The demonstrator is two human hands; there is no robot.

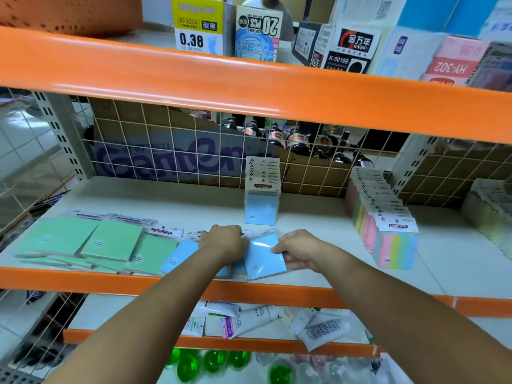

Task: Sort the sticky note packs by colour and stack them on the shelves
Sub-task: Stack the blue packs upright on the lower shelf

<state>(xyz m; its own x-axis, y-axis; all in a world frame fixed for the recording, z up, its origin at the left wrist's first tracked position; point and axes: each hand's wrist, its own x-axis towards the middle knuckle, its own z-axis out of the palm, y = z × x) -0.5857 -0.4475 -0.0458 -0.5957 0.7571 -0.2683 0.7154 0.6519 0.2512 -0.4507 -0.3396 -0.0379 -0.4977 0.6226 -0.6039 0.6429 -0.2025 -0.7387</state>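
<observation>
Left hand: our left hand (223,239) lies knuckles up on the loose blue packs (180,256) at the front of the middle shelf (318,217), fingers curled down over them; we cannot tell how firmly it grips
Right hand: our right hand (297,252) pinches the right edge of one blue pack (264,257), thumb on its glossy face and fingers beneath, the pack tilted up off the board
Between the hands: both hands sit close together, and the pinched pack touches the left hand's fingers
Blue stack: an upright row of blue packs (261,209) stands at the back against the wire grid (166,151), white header cards on top, just behind our hands
Green packs: a flat spread of green packs (91,242) lies to the left, overlapping one another and reaching the orange front rail (83,278)
Striped packs: a row of pastel striped packs (388,234) stands on edge to the right, well apart from our hands
Below: tubes (257,320) lie scattered on the lower shelf, with green bottles (213,361) under that
</observation>
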